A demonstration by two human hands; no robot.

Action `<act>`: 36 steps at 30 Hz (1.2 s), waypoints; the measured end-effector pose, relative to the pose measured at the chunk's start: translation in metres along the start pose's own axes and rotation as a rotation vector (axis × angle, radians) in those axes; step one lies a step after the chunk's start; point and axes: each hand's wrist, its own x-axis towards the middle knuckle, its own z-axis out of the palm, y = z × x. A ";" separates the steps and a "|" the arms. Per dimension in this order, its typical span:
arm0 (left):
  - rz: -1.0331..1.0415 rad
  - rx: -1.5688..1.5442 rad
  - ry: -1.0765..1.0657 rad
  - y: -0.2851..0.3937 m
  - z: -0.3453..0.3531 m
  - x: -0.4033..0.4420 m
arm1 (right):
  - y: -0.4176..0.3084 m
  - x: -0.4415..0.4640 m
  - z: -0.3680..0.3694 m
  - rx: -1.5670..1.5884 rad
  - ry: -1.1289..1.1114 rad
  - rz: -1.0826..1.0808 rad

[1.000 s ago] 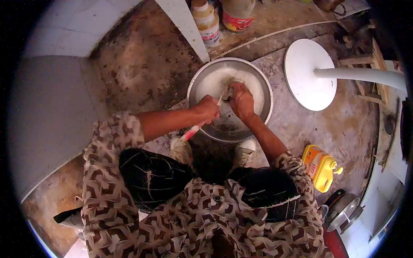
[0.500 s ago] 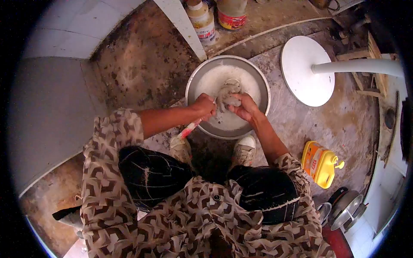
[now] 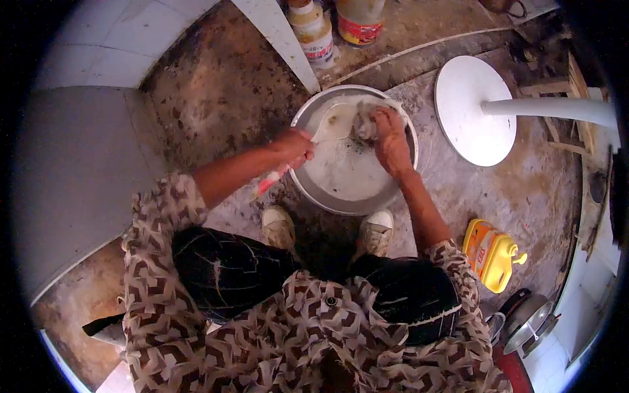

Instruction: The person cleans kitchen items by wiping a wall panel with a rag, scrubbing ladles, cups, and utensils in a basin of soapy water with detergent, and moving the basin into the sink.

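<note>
A round metal basin (image 3: 407, 171) on the floor between my feet holds whitish, cloudy liquid with dark specks. My left hand (image 3: 293, 148) is closed round the handle of a ladle (image 3: 335, 124), whose pale round head lies in the left of the basin. The handle's red and white end (image 3: 267, 183) sticks out below my fist. Over the basin's right side, my right hand (image 3: 391, 134) has its fingers curled against a grey, wet, cloth-like lump (image 3: 364, 124).
A round white disc on a pole (image 3: 473, 108) stands right of the basin. Nearby on the floor lies a yellow bottle (image 3: 490, 255), with metal pans (image 3: 527, 321) below it. Jars (image 3: 314, 39) stand behind the basin beside a white post (image 3: 278, 42).
My left hand has moved left and up, and the ladle's head now shows in the basin. My right hand has moved up and right with the grey lump.
</note>
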 end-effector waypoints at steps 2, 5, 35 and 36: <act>0.023 -0.004 -0.048 -0.001 -0.001 -0.002 | -0.003 -0.004 0.013 -0.108 -0.064 0.037; 0.125 0.132 0.008 0.001 0.002 -0.011 | 0.002 0.003 0.010 -0.188 -0.355 0.235; 0.427 0.186 -0.062 0.007 0.015 -0.021 | 0.002 0.020 0.024 0.732 0.032 0.394; 0.437 0.236 -0.064 0.009 0.017 -0.028 | 0.003 0.022 0.022 0.715 -0.003 0.423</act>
